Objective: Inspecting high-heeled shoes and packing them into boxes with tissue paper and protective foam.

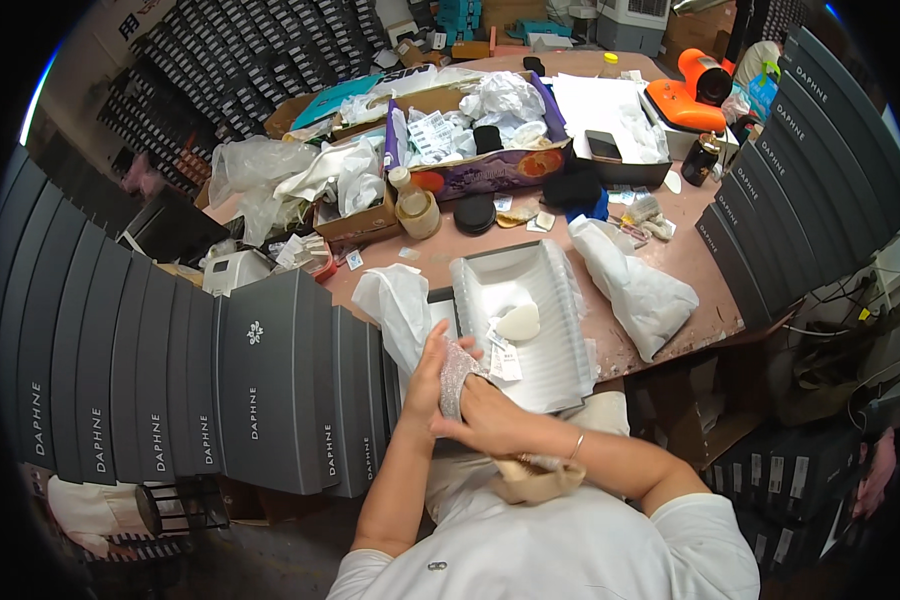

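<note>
A glittery silver shoe (458, 372) is between my hands, just in front of my body. My left hand (427, 385) is wrapped along its left side, fingers pointing away from me. The fingers of my right hand (488, 415) reach into it and are partly hidden. A beige thing (538, 480) lies below my right wrist; I cannot make out its kind. Just beyond my hands an open box (566, 300) lined with white paper holds a white rounded pad (518, 322) and a paper tag (506, 362). White tissue paper (395, 310) stands up at the box's left.
Dark grey shoe boxes (275, 390) stand in a row at my left, and more are stacked (800, 170) at the right. Crumpled paper (635, 285) lies right of the open box. Farther back are a purple carton (490, 178), a glue jar (417, 212) and an orange device (685, 103).
</note>
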Tool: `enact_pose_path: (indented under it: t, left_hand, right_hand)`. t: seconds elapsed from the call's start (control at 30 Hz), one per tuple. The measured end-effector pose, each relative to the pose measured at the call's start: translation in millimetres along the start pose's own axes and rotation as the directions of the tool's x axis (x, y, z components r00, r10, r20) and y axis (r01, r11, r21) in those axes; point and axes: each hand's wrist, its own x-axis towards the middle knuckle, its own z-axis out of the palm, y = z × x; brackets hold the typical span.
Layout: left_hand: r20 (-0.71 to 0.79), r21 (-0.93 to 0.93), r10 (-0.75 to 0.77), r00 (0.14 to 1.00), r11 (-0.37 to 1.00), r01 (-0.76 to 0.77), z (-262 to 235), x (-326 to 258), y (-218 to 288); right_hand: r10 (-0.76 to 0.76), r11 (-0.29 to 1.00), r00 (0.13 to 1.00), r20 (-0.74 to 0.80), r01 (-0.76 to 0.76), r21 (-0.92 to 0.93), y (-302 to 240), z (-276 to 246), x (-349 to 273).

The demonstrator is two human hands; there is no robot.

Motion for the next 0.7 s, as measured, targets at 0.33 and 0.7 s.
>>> enact_pose_path:
  t: [0.33,0.7]
  left_hand:
    - [-0.225,0.134,0.133,0.965,0.985,-0.105,-32,17,-4]
    - [-0.179,-0.092,0.091,0.980,0.990,-0.109,20,-29,-38]
  right_hand:
    - [0.003,0.959,0.992,-0.124,0.033,0.282,20,30,43]
    - [0.056,0.981,0.978,-0.201,-0.017,0.193,10,-4,39]
